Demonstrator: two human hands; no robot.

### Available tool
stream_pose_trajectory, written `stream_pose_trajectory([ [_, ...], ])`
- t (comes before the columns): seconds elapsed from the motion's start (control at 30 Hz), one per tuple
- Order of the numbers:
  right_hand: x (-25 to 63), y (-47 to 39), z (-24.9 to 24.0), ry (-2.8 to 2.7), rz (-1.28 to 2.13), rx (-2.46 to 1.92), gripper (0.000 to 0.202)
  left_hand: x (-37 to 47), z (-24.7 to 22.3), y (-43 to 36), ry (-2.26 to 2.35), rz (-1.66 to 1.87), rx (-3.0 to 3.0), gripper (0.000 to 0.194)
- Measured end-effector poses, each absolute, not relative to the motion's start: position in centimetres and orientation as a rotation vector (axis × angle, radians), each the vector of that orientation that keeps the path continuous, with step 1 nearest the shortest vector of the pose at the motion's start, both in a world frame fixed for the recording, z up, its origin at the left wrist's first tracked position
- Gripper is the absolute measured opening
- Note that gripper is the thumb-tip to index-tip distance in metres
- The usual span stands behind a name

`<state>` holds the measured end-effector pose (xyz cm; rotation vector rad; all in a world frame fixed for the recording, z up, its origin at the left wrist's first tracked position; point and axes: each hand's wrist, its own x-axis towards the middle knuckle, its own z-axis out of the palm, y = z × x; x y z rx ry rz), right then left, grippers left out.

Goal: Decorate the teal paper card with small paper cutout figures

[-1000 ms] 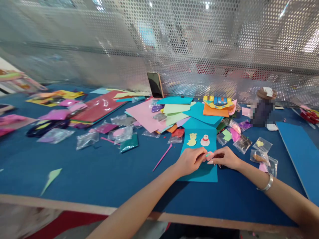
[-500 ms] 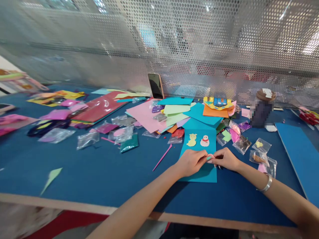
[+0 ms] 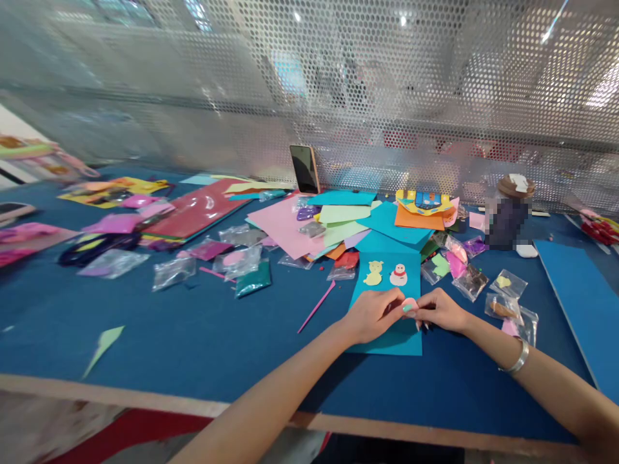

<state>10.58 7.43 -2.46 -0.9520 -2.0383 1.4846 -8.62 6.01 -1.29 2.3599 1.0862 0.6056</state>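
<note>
Left hand (image 3: 372, 317), head view: thumb and fingertips pinched together on the near side of a small pink piece (image 3: 410, 302). Right hand (image 3: 442, 310) has its fingertips closed on the opposite edge. Piece is held above the turquoise card (image 3: 397, 341), below two flat figures: a pale yellow one (image 3: 373, 274) and a pink-and-white snowman (image 3: 399, 276) with a red scarf. Whether it touches the card cannot be told.

Technique, as judged: the piece looks soft and clay-like, so light, even pressure from both sides should keep its rounded edge; a hard pinch would probably dent it. Resting the wrists would steady such fine work.

Materials: card is smooth, matte and creased across the top; figures are thin with rounded outlines. A teal spot shows at the pink piece (nail or clay, not resolved). Slender pink stick (image 3: 316, 306) lies on the dark blue table (image 3: 193, 348), left of the card. Glossy, crumpled clear packets (image 3: 507, 282) lie to the right, beyond the right hand.
</note>
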Motion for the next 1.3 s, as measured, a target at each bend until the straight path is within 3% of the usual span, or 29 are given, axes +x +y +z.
stream_pose_trajectory([
  [0.43,10.58,7.29,-2.44,-1.967,1.579,-0.884,0.032,-8.38,-1.09,6.04,0.989,0.6,2.225,0.043],
  [0.8,10.66,7.42,-2.71,-2.012,1.522,-0.92,0.044,-8.64,-1.19,6.27,1.066,0.635,2.218,0.039],
  [1.3,10.38,7.35,-2.86,-2.025,1.447,-0.988,0.041,-8.08,-1.11,6.1,1.098,0.78,1.894,0.039],
])
